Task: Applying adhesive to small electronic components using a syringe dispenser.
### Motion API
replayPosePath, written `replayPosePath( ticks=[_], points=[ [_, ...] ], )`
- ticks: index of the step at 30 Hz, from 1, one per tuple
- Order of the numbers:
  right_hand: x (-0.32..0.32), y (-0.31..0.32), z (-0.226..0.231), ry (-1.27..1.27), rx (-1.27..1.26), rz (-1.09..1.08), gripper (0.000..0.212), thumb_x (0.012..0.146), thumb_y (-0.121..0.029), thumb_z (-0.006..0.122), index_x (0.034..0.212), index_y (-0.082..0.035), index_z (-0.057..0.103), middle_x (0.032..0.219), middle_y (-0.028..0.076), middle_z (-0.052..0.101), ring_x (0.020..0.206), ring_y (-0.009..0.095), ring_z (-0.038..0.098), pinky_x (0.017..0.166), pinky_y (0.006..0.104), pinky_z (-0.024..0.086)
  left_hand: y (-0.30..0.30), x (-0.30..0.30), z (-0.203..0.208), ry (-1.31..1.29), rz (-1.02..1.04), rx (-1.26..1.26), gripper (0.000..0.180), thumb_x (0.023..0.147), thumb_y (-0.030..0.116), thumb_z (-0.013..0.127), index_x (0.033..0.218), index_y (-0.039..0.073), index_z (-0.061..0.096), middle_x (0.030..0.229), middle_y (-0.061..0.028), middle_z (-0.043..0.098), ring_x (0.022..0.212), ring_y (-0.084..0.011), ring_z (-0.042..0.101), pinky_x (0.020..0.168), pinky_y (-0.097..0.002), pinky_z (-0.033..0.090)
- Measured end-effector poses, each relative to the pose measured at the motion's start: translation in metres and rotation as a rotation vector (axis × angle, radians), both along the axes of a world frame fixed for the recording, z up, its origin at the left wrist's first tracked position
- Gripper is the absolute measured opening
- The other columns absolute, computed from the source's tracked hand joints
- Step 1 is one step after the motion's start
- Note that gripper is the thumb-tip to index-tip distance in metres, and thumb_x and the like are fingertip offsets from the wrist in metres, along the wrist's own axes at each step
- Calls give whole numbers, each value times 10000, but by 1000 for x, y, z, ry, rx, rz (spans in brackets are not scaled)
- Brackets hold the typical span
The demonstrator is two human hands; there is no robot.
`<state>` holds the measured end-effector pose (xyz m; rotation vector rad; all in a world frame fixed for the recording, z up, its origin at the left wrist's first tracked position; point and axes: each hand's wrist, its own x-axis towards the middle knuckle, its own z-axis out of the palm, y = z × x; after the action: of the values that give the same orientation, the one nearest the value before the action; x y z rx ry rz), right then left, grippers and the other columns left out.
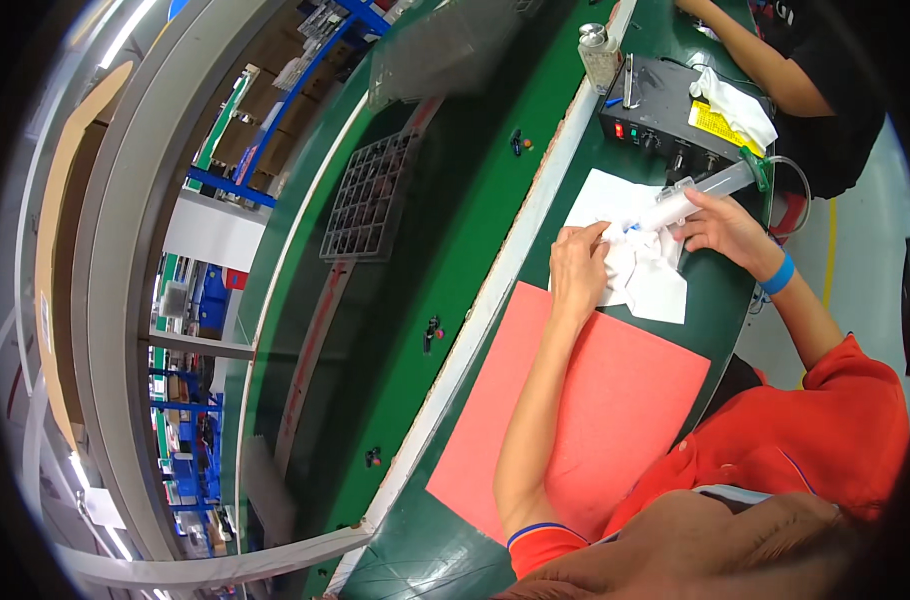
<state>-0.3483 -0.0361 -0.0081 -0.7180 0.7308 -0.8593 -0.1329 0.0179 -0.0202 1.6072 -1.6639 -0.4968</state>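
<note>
My right hand is wrapped round a clear dispensing syringe, which slants down to the left. A green cap with a clear hose sits at its far right end. A small blue tip at its lower end is partly hidden by white tissue. My left hand is closed at the left edge of the crumpled white tissue, fingertips pinching it beside the syringe tip. White sheets lie beneath on the green bench. A pink-red mat lies under my left forearm.
Behind the syringe stands a black control box with a white cloth on top. A clear bottle stands beside it. Left, past a white ledge, a green conveyor carries small black parts and a compartment tray. Another person's arm is upper right.
</note>
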Motion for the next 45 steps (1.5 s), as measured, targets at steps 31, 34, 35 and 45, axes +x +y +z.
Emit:
replayPosePath(
  ticks=[31,34,35,45],
  points=[
    [87,4,7,842,-1555,-137,126,661,-112,648,657,1,592,699,106,536,544,221,546,486,304,424,6,43,45,1208,-134,131,617,885,454,258,1242,-49,230,1237,-256,333,1105,-369,415,728,-436,520],
    [86,4,11,739,-1032,-58,143,719,-106,623,689,24,571,684,90,568,505,151,537,464,266,418,4,43,35,1404,-258,131,602,886,446,260,1258,-23,207,1272,-226,306,1113,-361,411,684,-400,539],
    [86,4,10,742,-1027,-56,143,719,-106,623,689,24,571,684,90,568,505,151,537,464,266,418,4,42,32,1500,-322,128,595,886,443,262,1267,-10,196,1290,-211,293,1117,-358,410,662,-382,549],
    [91,-2,-14,133,-587,-72,137,784,-107,586,789,23,542,645,29,568,548,51,528,401,175,386,1,1,9,1684,-336,179,592,876,477,237,1295,66,159,1330,-159,252,1170,-247,375,660,-338,554]
  ],
)
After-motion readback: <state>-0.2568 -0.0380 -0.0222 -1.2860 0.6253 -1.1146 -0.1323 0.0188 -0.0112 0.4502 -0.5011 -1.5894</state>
